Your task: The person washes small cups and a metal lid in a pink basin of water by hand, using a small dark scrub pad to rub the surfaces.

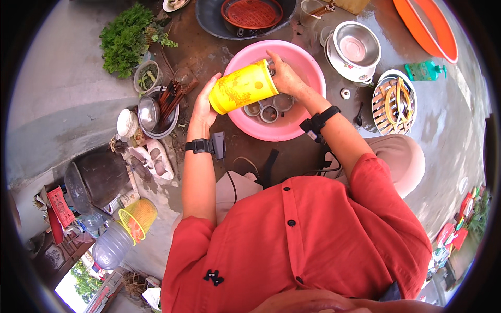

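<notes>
A yellow cylindrical canister (244, 87) with a printed picture is held tilted above a pink plastic basin (315, 105). My left hand (205, 102) cups its lower left end. At the upper right end, my right hand (287, 76) grips around the rim. A greyish patch shows by the right fingers; whether it is the canister's inside or a held scourer cannot be told. Cloudy water fills the basin beneath. Several drinking glasses lie in it, among them one glass (269, 114) near the canister's underside.
Left of the basin, a pot (172, 127) holds dark chopsticks. Leafy greens (127, 41) stand beyond it. To the right are a steel bowl (357, 44) on plates, a green pump bottle (424, 71) and a slatted basket (394, 103). A dark tub (207, 23) with a red strainer (252, 13) sits ahead.
</notes>
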{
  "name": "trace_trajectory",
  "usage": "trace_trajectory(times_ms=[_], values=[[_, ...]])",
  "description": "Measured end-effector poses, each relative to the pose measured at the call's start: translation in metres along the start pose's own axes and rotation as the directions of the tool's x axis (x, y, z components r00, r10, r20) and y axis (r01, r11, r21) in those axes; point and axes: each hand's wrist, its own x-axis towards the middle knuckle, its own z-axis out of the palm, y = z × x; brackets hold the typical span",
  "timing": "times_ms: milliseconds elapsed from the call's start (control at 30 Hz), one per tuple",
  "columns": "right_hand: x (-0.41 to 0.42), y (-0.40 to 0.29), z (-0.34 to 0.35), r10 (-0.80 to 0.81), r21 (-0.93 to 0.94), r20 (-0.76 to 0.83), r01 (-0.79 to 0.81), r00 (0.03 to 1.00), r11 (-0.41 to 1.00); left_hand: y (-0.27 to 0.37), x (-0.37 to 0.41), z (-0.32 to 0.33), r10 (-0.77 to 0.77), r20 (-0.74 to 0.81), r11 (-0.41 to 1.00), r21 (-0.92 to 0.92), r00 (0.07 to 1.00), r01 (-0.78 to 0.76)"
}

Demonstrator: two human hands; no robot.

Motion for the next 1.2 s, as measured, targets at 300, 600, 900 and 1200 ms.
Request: trace_trajectory(times_ms=[300,600,900,1200], values=[[-0.02,-0.016,0.008,0.301,0.625,0.674,-0.738,0.675,0.254,0.014,-0.003,0.009,0.347,0.21,0.924,0.091,0.914,-0.371],[-0.013,0.022,0.02,0.051,0.013,-0.082,-0.05,0.995,0.999,-0.004,-0.008,0.011,0.166,0.085,0.949,0.257,0.982,-0.182],[-0.021,0.0,0.021,0.324,0.438,0.753,-0.804,0.572,0.401,0.009,0.0,-0.005,0.292,0.24,0.948,0.056,0.926,-0.314],[-0.02,0.006,0.023,0.403,0.151,0.482,-0.526,0.778,0.837,-0.016,0.008,-0.04,-0.335,0.146,0.941,0.003,0.931,0.338]])
